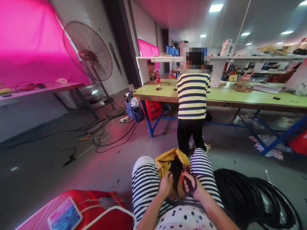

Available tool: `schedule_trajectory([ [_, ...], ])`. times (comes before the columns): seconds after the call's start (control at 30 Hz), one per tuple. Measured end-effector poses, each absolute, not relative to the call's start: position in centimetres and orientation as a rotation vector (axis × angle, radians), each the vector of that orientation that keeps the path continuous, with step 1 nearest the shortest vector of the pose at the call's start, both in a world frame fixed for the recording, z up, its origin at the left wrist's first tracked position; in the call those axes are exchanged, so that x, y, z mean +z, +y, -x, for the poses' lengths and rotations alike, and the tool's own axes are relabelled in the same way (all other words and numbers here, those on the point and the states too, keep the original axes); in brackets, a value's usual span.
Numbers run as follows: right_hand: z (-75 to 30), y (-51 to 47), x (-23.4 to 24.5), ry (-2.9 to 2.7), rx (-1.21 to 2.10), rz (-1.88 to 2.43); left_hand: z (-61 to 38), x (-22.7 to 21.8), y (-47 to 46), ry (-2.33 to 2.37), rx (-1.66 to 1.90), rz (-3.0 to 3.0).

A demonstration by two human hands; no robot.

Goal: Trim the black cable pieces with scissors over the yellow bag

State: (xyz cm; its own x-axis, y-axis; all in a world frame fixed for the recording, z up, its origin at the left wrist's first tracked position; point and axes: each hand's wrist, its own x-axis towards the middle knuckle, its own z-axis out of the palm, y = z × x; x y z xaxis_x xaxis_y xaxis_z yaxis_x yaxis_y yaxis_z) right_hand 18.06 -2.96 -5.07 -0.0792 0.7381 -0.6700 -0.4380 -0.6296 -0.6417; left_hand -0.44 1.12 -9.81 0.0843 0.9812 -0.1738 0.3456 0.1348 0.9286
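A yellow bag (160,160) lies open between my knees, with dark pieces (176,167) inside it. My right hand (192,184) is closed around the dark handles of a pair of scissors (194,182), and the blades point up and away over the bag. On the bag's near left side, my left hand (166,185) is closed with the thumb on top. Whatever it pinches is too small and dark to make out. Both hands are above my lap, a short way apart.
A coil of black cable (242,191) lies on the floor at right. At left a phone (66,215) rests on a red surface (96,204), with a white cable beside it. Ahead, a person in a striped shirt (193,95) is at a green-topped workbench (240,95). A fan (88,54) stands at left.
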Motion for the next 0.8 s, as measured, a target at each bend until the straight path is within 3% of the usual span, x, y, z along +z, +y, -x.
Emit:
schedule_trajectory([
  [0.23, -17.8, -3.2, -7.4, -0.495, 1.785, 1.359, 0.6, -10.0, 0.7, 1.420, 0.835, -1.364],
  [0.6, -17.6, -2.9, -7.8, -0.447, 1.784, 1.354, 2.8, -7.1, 0.3, 0.951, 0.952, -0.224],
  [0.8, -17.5, -2.9, -8.0, -0.439, 1.785, 1.349, 3.3, -6.9, -2.4, 0.794, 0.825, -0.185],
])
